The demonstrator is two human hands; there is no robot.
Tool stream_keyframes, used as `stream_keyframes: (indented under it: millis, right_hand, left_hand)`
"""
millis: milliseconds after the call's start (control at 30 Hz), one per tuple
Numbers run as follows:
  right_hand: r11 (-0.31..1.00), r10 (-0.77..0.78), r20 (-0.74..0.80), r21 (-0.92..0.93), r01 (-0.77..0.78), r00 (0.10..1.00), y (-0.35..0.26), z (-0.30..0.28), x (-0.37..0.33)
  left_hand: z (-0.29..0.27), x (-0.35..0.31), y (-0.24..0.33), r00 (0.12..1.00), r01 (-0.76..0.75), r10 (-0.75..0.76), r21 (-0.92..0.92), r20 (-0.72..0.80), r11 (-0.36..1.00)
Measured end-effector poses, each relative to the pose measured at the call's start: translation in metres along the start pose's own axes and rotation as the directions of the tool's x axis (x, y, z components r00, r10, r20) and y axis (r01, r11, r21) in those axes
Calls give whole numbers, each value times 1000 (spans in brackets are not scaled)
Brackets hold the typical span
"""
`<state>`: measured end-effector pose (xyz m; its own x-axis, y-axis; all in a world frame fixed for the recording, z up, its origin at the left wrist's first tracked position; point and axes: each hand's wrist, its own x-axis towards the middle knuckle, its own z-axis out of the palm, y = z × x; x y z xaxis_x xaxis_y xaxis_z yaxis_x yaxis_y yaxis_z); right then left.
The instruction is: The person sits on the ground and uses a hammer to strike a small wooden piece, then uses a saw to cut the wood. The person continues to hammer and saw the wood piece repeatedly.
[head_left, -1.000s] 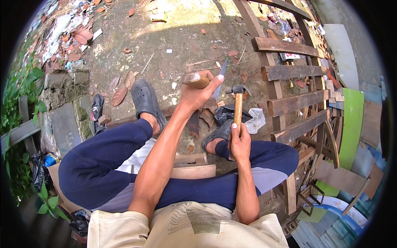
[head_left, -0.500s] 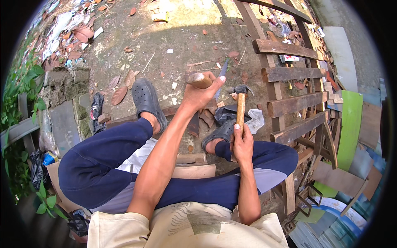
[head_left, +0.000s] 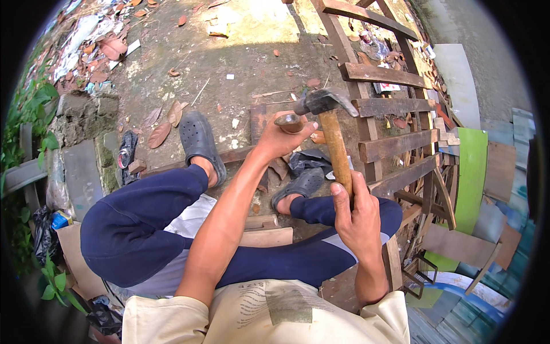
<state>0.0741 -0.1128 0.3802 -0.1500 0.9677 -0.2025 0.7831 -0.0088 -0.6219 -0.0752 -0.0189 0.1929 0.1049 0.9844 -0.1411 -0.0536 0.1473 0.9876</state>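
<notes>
My right hand (head_left: 358,223) is closed round the lower part of a claw hammer's (head_left: 337,152) wooden handle. The hammer stands raised, its dark worn head up and the claw pointing right. To its left, my left hand (head_left: 276,140) wraps round the wooden handle of a knife (head_left: 290,122), whose butt end faces up toward me. Its blade is hidden now; the earlier view shows a narrow blade beyond the hand. The hammer head is just above and to the right of the knife handle, apparently apart from it. Below my hands lies a dark plastic sheet (head_left: 306,161).
A slatted wooden frame (head_left: 395,106) leans along the right, with boards and a green panel (head_left: 471,183) beyond. My clogs (head_left: 197,140) rest on the littered ground. Broken concrete blocks (head_left: 86,114) and plants (head_left: 43,137) stand at the left. Short boards (head_left: 266,236) lie between my legs.
My right hand has lifted the hammer up toward me, and its head now sits near the knife handle. My left hand has tilted slightly, and the blade has gone from sight.
</notes>
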Motion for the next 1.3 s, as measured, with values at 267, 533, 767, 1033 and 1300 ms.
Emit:
stream_keyframes:
  millis: [267, 533, 767, 1033, 1300]
  right_hand:
    - [992, -125, -209, -1, 128, 970, -17, -11, -13]
    - [998, -58, -156, -32, 53, 986, -7, -9, -22]
    - [997, -17, 40, -68, 20, 999, -5, -5, -13]
    - [995, -44, 19, -84, 45, 999, -1, -1, -6]
    - [990, -138, -167, 0, 140, 976, 17, 19, -22]
  left_hand:
    - [-2, -4, 6, 998, 17, -21, 58, 60, 998]
    - [-3, -8, 4, 996, -24, 16, 85, 86, 996]
    - [3, -7, -17, 996, -87, 86, 45, 25, 995]
    - [8, -2, -21, 989, -143, 145, 72, -17, 987]
    - [10, -3, -18, 993, -122, 121, 86, 18, 989]
